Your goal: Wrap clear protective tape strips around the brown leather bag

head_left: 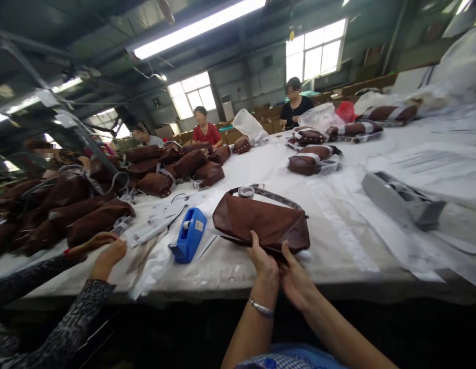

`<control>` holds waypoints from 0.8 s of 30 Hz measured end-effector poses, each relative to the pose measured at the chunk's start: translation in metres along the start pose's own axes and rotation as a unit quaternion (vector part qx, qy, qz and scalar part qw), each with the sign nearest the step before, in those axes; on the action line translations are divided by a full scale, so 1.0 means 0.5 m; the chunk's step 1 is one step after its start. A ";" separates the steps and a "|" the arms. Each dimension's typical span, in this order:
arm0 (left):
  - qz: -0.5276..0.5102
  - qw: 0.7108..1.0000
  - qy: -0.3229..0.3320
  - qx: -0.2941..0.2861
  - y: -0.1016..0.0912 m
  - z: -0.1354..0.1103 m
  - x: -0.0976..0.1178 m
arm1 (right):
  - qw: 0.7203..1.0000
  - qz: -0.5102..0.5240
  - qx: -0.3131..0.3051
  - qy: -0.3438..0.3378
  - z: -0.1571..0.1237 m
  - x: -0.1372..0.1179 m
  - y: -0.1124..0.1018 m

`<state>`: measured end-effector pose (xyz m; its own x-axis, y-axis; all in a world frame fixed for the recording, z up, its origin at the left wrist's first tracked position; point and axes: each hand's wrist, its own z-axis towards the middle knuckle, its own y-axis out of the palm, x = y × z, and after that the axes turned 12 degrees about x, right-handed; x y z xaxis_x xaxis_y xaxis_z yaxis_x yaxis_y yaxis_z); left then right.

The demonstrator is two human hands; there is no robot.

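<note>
At the table's near edge, 2 hands — left hand, right hand — pinch the brown bag's bottom seam, fingers closed; it looks soft, light — probably best gripped there.

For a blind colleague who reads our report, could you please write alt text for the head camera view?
A person's left hand and right hand grip the near edge of a brown bag lying on a white-covered table. A blue tape dispenser sits just left of it, a grey one to the right. Other brown bags are piled further along, where seated co-workers work.
</note>
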<state>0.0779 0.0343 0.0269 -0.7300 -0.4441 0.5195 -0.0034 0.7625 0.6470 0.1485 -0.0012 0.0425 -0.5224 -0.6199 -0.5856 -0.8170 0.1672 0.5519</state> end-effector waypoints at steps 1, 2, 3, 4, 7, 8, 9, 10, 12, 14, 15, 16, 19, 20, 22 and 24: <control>0.004 1.000 -0.010 0.015 -0.009 0.003 -0.007 | 1.000 0.015 0.019 -0.005 0.007 0.004 -0.001; 0.007 0.999 -0.021 0.024 -0.016 0.004 -0.011 | 0.999 0.028 0.039 -0.013 0.014 0.008 -0.003; 0.010 0.999 -0.031 0.029 -0.023 0.003 -0.014 | 0.997 0.037 0.059 -0.023 0.022 0.010 -0.006; 0.012 0.999 -0.040 0.031 -0.030 0.001 -0.014 | 0.996 0.042 0.077 -0.032 0.029 0.011 -0.009; 0.031 0.997 -0.074 0.007 -0.057 -0.013 0.002 | 0.991 0.027 0.115 -0.063 0.044 0.006 -0.026; 0.056 0.994 -0.096 -0.013 -0.071 -0.019 0.014 | 0.990 0.014 0.123 -0.074 0.047 0.001 -0.034; 0.095 0.987 -0.121 -0.041 -0.086 -0.025 0.030 | 0.989 0.001 0.125 -0.085 0.050 -0.004 -0.041; 0.153 0.974 -0.148 -0.083 -0.102 -0.031 0.050 | 0.987 -0.013 0.126 -0.095 0.053 -0.009 -0.049; 0.319 0.916 -0.152 -0.190 -0.130 -0.040 0.100 | 0.985 -0.033 0.130 -0.109 0.056 -0.020 -0.060; 0.480 0.829 -0.005 -0.286 -0.143 -0.043 0.152 | 0.983 -0.046 0.139 -0.112 0.057 -0.029 -0.064; 0.536 0.771 0.122 -0.323 -0.141 -0.040 0.174 | 0.982 -0.048 0.144 -0.109 0.056 -0.034 -0.064; 0.569 0.697 0.259 -0.352 -0.134 -0.034 0.192 | 0.983 -0.049 0.146 -0.104 0.054 -0.038 -0.062; 0.583 0.428 0.553 -0.414 -0.099 0.002 0.209 | 0.985 -0.042 0.141 -0.087 0.045 -0.048 -0.051; 0.582 0.351 0.599 -0.423 -0.089 0.018 0.202 | 0.986 -0.039 0.139 -0.082 0.042 -0.051 -0.046; 0.575 0.255 0.658 -0.415 -0.082 0.050 0.177 | 0.987 -0.038 0.136 -0.076 0.038 -0.054 -0.038; 0.554 0.222 0.702 -0.388 -0.091 0.079 0.148 | 0.988 -0.043 0.127 -0.078 0.039 -0.054 -0.033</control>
<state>-0.0031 -0.0145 0.0140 0.9461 -0.3105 -0.0919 0.1628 0.7014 -0.6939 0.1712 0.0278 0.0378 -0.4642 -0.5173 -0.7190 -0.8841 0.3192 0.3412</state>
